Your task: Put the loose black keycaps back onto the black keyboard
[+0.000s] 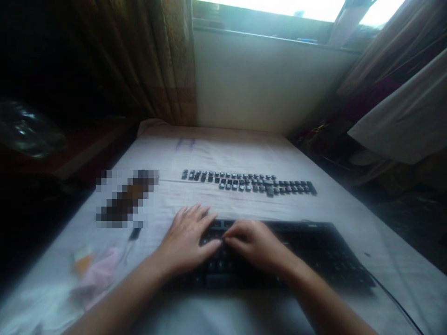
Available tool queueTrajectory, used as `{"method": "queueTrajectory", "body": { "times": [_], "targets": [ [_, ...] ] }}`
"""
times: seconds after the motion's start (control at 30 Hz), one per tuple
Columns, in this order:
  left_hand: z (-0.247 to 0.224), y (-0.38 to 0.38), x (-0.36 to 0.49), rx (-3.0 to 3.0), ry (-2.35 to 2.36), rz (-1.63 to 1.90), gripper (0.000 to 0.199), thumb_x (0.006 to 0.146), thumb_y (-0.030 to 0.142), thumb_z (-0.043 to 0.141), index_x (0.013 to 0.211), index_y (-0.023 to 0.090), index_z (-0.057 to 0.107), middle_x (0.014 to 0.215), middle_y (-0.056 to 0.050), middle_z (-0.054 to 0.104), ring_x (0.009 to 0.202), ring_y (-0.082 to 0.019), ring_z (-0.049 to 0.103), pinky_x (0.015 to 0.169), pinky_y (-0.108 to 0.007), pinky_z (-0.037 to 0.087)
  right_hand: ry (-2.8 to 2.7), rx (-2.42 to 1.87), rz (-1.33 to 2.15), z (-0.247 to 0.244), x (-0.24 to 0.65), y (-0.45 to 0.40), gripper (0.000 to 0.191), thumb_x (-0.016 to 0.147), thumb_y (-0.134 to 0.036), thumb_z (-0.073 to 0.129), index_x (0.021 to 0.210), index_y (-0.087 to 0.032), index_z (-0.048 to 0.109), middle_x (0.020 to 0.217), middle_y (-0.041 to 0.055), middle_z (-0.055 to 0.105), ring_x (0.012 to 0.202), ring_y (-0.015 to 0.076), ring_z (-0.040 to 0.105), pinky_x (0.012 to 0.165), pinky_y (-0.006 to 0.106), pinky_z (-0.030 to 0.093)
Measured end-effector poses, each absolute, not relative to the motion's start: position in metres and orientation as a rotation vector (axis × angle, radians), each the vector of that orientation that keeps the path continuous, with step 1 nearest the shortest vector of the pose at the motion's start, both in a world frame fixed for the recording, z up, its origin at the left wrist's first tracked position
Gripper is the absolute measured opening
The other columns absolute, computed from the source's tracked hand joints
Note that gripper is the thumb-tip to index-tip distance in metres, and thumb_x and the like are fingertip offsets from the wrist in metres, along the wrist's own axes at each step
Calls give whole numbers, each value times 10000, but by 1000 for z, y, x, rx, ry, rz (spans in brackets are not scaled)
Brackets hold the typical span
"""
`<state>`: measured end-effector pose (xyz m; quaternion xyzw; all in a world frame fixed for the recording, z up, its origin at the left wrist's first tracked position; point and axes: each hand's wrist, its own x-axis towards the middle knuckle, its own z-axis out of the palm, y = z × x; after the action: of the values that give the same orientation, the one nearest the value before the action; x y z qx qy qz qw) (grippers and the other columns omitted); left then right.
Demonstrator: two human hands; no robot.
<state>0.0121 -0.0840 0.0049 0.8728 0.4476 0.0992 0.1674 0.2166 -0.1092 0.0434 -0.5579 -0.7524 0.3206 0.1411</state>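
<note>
A black keyboard (314,253) lies across the near part of the cloth-covered surface, partly hidden under my hands and forearms. My left hand (188,237) rests over its left end, fingers spread and thumb reaching toward the right fingertips. Thumb and forefinger of my right hand (258,244) are pinched together low over the keys beside that thumb. Whatever is between them is too small to make out. Beyond the keyboard, loose black keycaps (244,182) lie in staggered rows.
Left of the keyboard are a pink cloth (101,271), a yellow-and-white item (83,259), a small black object (135,233) and a pixelated dark object (129,197). A black cable (396,300) runs off at the right. Curtains (167,60) and a wall (244,83) stand behind.
</note>
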Motion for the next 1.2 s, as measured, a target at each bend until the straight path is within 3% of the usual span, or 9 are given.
{"method": "queueTrajectory", "body": {
  "times": [0.67, 1.2],
  "targets": [
    [1, -85, 15, 2518, 1307, 319, 608, 842, 462, 617, 1403, 264, 492, 1479, -109, 465, 1415, -338, 316, 1148, -583, 153, -2184, -1692, 737, 36, 210, -115, 177, 815, -163, 639, 823, -247, 795, 850, 23, 745, 741, 155, 674, 705, 236, 474],
    [7, -83, 15, 2495, 1276, 289, 584, 861, 480, 586, 1391, 248, 509, 1460, -116, 487, 1390, -359, 357, 1135, -620, 178, -1981, -1566, 1023, 44, 232, -104, 188, 817, -184, 608, 864, -193, 790, 858, 44, 782, 799, 184, 712, 771, 270, 515]
  ]
}}
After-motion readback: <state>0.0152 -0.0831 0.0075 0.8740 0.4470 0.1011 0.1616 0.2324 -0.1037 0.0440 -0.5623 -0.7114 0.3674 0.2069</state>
